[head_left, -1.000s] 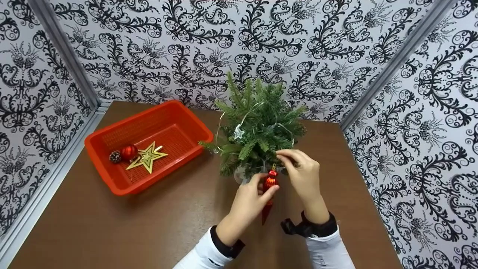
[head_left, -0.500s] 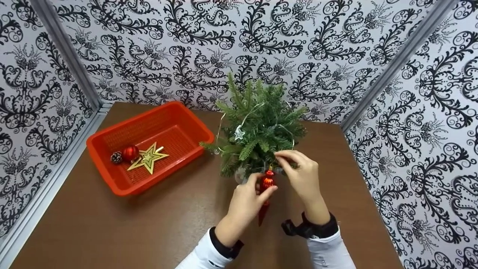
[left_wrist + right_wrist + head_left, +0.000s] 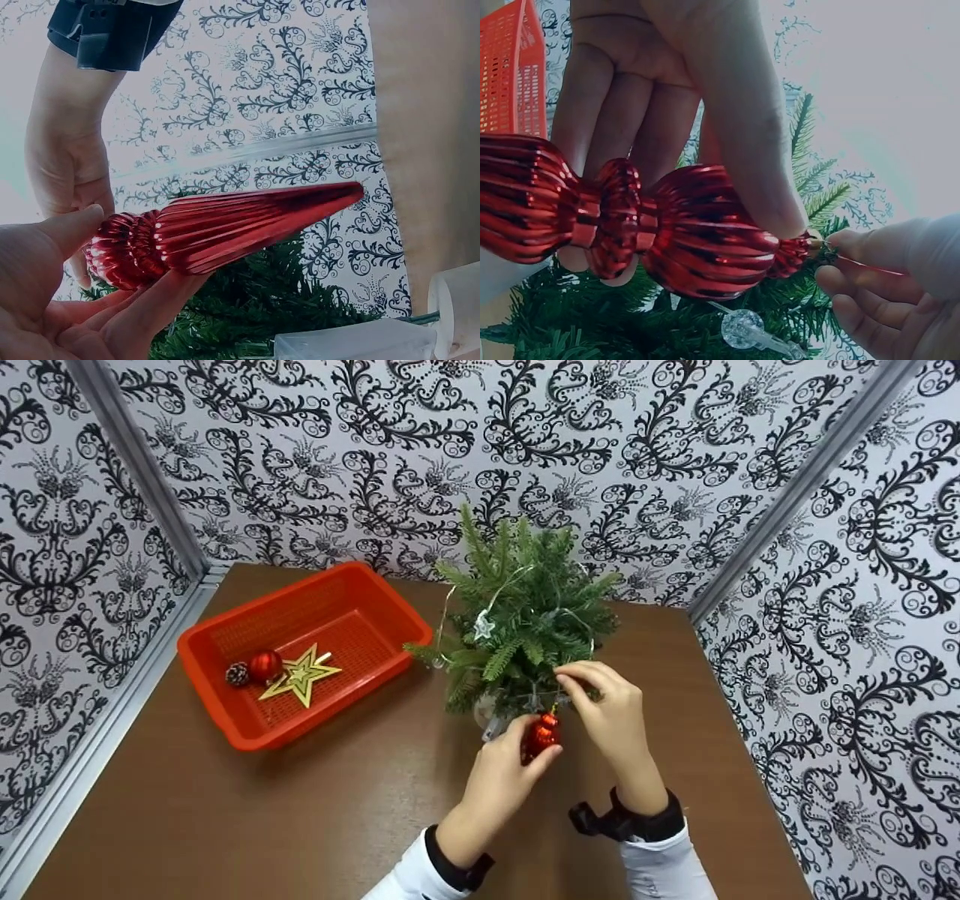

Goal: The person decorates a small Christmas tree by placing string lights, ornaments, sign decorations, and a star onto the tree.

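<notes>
The long tip of the red ornament [image 3: 545, 735] has swung out of the head view. By the surface's [image 3: 360, 802] back left corner, the basket [image 3: 281, 622] holds a pinecone [image 3: 237, 674], ball [image 3: 265, 666] and star [image 3: 302, 675], all unhung. Between basket and right edge, the tree [image 3: 517, 641] already wears a garland [image 3: 484, 625]. Before it, the left hand [image 3: 501, 776] grips the ornament; the right hand [image 3: 611, 711] pinches its thread [image 3: 870, 266]; the ornament seems not yet hung.

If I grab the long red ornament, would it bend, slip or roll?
The long red ornament probably won't bend: its tapering end juts straight past the left fingers. Its glossy skin might feel slippery. Its round, tapering body could roll in a curve if laid down.
</notes>
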`<state>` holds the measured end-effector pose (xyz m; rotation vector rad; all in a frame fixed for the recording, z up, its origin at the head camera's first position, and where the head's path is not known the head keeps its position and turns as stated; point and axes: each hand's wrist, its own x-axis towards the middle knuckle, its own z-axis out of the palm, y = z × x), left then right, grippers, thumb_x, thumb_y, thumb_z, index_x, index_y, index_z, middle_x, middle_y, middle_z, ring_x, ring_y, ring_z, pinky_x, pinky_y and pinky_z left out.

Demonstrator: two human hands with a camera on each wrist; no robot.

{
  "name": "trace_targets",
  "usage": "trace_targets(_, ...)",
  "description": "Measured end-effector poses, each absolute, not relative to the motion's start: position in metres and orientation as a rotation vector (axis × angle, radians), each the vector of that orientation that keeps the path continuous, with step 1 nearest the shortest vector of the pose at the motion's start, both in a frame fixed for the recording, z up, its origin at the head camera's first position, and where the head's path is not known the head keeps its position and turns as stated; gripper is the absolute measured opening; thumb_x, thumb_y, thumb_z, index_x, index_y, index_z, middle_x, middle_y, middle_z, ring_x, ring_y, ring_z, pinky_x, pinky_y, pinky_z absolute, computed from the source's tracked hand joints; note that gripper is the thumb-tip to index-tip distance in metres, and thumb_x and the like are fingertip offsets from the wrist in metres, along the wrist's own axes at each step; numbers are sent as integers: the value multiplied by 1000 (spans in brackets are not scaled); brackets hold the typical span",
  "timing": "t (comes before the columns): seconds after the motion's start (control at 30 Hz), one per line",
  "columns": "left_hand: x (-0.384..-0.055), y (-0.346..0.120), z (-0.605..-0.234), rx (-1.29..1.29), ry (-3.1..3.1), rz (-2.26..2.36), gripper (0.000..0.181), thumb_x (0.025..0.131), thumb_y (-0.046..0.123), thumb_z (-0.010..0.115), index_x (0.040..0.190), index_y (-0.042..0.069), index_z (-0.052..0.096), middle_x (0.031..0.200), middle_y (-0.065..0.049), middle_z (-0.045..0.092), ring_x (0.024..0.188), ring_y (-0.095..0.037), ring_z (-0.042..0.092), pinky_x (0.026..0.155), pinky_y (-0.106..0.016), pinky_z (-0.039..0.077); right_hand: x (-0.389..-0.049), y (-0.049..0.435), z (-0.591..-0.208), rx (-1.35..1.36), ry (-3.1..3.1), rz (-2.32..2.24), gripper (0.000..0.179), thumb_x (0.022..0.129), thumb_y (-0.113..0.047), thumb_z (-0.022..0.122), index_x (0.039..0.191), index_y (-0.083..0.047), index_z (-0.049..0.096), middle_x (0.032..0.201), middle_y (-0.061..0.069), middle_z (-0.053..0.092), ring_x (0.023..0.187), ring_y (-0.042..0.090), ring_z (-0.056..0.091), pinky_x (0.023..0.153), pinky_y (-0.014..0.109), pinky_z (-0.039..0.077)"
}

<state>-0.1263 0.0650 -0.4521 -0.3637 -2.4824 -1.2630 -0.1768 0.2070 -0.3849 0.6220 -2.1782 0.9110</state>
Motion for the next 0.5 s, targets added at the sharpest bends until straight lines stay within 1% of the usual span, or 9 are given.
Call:
trace_targets(0.1,-125,65,-453,-395,-2462,-1290,44,88,34,71,120,7,60,105,-9,72,87,-20,72,72,-31,59,-177,207,-386,628,-2166,908,11,80,-2,76,89,-8,76,89,6,74,81,19,69,69,12,49)
trace_targets(0.27,-124,61,-455,-438,-2445,-1373,39,91,28,68,122,5,60,105,-10,72,86,-16,72,71,-21,58,-178,207,-387,642,-2148,902,11,79,-1,76,88,-8,76,88,5,73,81,19,69,72,11,49)
trace_targets(0.37,-122,56,-457,-484,-2426,-1395,34,93,26,66,119,4,62,101,-10,73,85,-15,72,71,-17,57,-178,207,-387,654,-2138,898,11,79,-1,77,88,-8,76,88,5,74,81,19,69,74,12,50)
trace_targets(0.5,-120,45,-459,-554,-2347,-1396,25,95,22,63,112,4,65,96,-7,74,84,-11,72,72,-15,56,-177,206,-387,667,-2134,890,13,79,0,76,89,-8,76,88,4,74,81,19,69,75,12,50)
